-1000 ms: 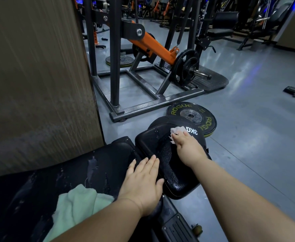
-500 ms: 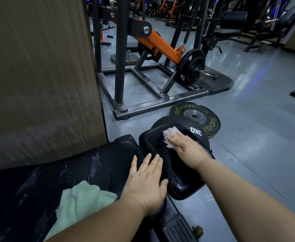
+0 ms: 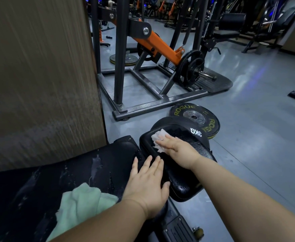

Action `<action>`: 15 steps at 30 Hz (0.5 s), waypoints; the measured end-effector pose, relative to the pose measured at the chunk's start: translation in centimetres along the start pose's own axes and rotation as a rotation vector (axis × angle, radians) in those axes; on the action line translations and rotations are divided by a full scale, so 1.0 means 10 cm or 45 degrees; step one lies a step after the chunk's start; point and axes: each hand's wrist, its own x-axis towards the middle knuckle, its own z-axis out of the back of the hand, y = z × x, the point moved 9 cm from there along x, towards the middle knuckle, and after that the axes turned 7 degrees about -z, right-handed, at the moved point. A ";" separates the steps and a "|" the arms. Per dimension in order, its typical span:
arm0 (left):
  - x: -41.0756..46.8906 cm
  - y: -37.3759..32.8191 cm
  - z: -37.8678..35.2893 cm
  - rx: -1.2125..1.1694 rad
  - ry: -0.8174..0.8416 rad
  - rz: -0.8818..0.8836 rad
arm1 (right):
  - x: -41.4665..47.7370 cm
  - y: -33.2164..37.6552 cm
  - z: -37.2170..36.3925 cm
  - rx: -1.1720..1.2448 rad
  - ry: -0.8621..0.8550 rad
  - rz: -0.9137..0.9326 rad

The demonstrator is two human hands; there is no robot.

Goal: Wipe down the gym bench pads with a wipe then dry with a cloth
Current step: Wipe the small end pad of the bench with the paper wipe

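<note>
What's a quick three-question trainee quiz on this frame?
1. True or false: the right hand presses the wipe on the small pad.
2. The green cloth lies: A) on the long pad B) on the floor C) on a shelf.
3. Which brand is printed on the weight plate?
Key: 1 true; 2 A; 3 ROGUE.

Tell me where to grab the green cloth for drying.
Pinch the cloth at its bunched upper fold, likely from above with the left hand, which rests flat beside it. It lies crumpled on the long pad, so the folds offer the only hold.
</note>
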 end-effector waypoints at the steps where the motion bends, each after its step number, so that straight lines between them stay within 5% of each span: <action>1: -0.01 0.00 0.01 -0.006 -0.001 0.001 | 0.05 -0.07 0.06 -0.035 -0.046 -0.040; 6: -0.01 0.00 0.02 -0.047 -0.013 -0.008 | 0.24 -0.28 0.20 -0.038 -0.246 -0.242; 11: 0.01 0.00 0.00 -0.033 -0.026 -0.016 | 0.28 0.10 -0.15 0.188 0.023 -0.088; 15: 0.02 0.00 0.02 -0.030 -0.052 -0.021 | 0.25 0.28 -0.16 0.144 0.041 0.023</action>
